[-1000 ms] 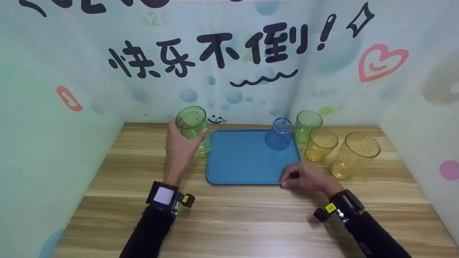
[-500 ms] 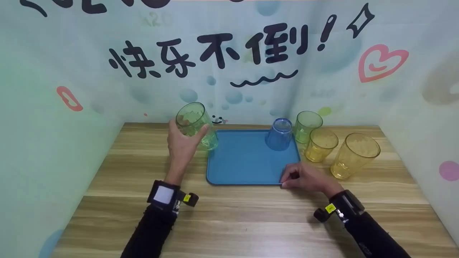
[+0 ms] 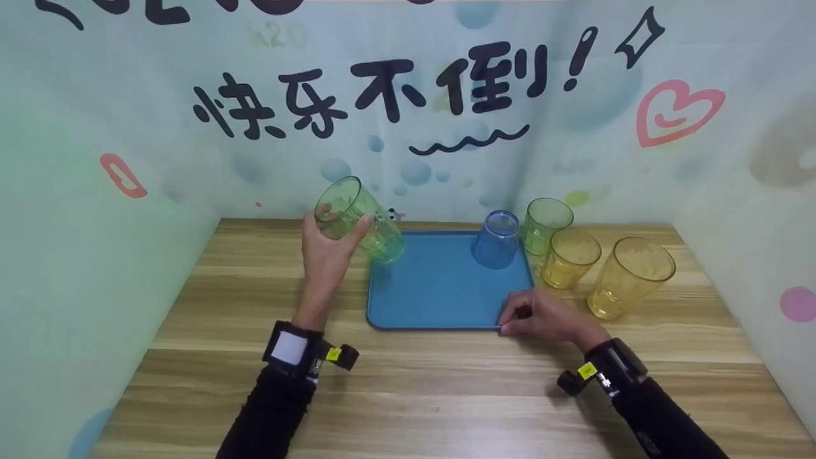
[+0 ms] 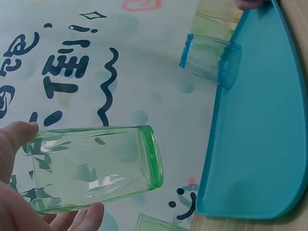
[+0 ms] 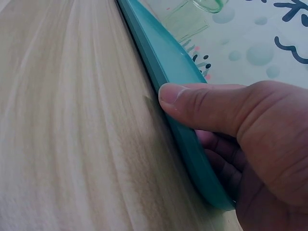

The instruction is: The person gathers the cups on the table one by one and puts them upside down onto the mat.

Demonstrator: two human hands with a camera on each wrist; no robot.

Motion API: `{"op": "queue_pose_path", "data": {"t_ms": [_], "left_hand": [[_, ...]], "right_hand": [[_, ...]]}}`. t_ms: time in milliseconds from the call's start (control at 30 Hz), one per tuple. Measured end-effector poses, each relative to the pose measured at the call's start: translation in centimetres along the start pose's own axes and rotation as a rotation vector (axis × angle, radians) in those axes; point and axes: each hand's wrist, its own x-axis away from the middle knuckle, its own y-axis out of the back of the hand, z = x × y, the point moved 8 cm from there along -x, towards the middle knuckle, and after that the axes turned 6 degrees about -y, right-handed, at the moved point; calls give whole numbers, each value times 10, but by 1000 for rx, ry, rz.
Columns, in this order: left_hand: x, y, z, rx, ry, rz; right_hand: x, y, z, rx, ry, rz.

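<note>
My left hand (image 3: pixel 328 252) grips a tall green glass (image 3: pixel 382 242) around its upper part. The glass is tilted, rim up to the left, its base raised above the back left corner of the blue tray (image 3: pixel 433 287). In the left wrist view, thumb and fingers lie on either side of this glass. My right hand (image 3: pixel 545 312) pinches the tray's front right corner, with the thumb on the rim in the right wrist view. Upside down at the tray's back right stands a blue glass (image 3: pixel 496 241). Part of another green glass (image 4: pixel 156 224) shows at the left wrist view's bottom edge.
Right of the tray stand a green glass (image 3: pixel 545 226), a short yellow glass (image 3: pixel 570 261) and a taller yellow glass (image 3: pixel 631 277), all rim up. Printed cloth (image 3: pixel 287 166) rises behind the wooden table (image 3: pixel 408 389) and along both sides.
My left hand has lifted the tall green glass and tilted it, its base swinging right over the tray's corner. The right hand and the tray have stayed put.
</note>
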Motion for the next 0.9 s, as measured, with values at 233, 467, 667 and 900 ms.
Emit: {"op": "queue_pose_path", "data": {"t_ms": [233,467,667,900], "left_hand": [[2,-3,1,62,53,7],[6,-9,6,208,134,36],[10,-13,6,287,189,54],[13,-19,5,419,211,74]], "right_hand": [[0,0,-1,-11,-8,7],[1,1,-3,-30,-15,19],[0,0,-4,-39,-19,22],[0,-1,-4,-48,-26,14]]}}
